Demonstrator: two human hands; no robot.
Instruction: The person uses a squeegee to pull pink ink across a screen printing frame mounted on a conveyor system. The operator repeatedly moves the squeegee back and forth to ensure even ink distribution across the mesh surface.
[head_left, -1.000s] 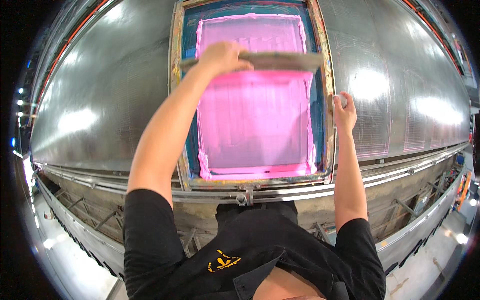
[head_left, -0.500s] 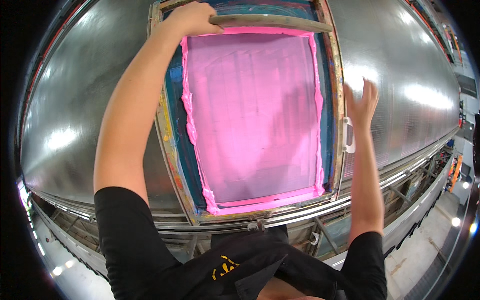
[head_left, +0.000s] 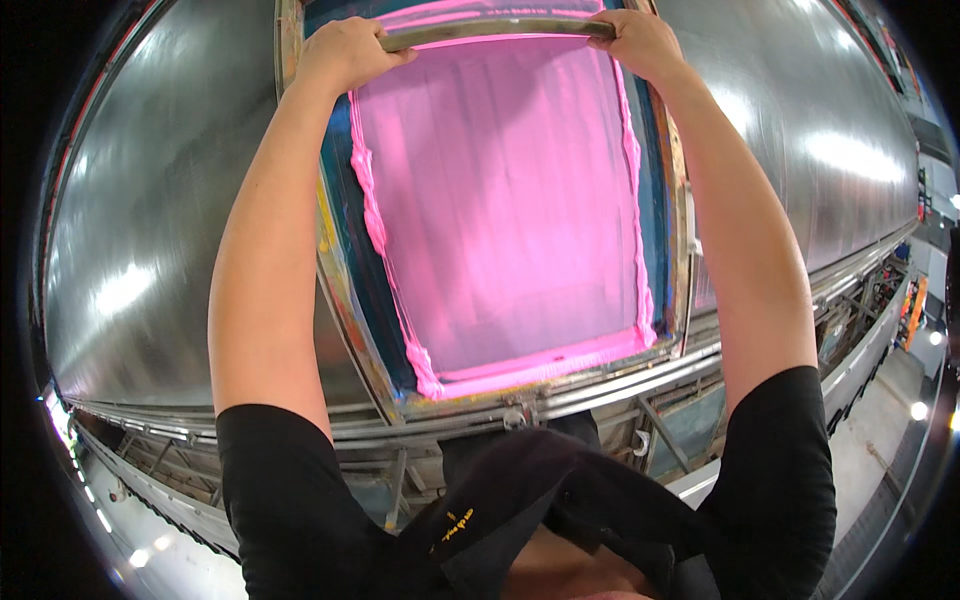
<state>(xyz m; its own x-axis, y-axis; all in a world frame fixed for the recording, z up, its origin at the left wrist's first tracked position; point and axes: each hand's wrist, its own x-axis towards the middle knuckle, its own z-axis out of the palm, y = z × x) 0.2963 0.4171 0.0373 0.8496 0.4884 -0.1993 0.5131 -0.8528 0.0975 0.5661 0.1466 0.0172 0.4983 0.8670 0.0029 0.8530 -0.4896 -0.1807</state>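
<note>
Pink-coated rectangular screen (head_left: 500,220) lies nearest, within a paint-stained frame (head_left: 350,310); across its far end, left hand (head_left: 342,55) and right hand (head_left: 645,45) grasp opposite ends of a straight grey-brown bar (head_left: 500,30) — presumably for level control — underside contact unclear.

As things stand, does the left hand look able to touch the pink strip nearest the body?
Probably not: the left hand grips the bar, far from the pink strip, though the way looks free.
</note>
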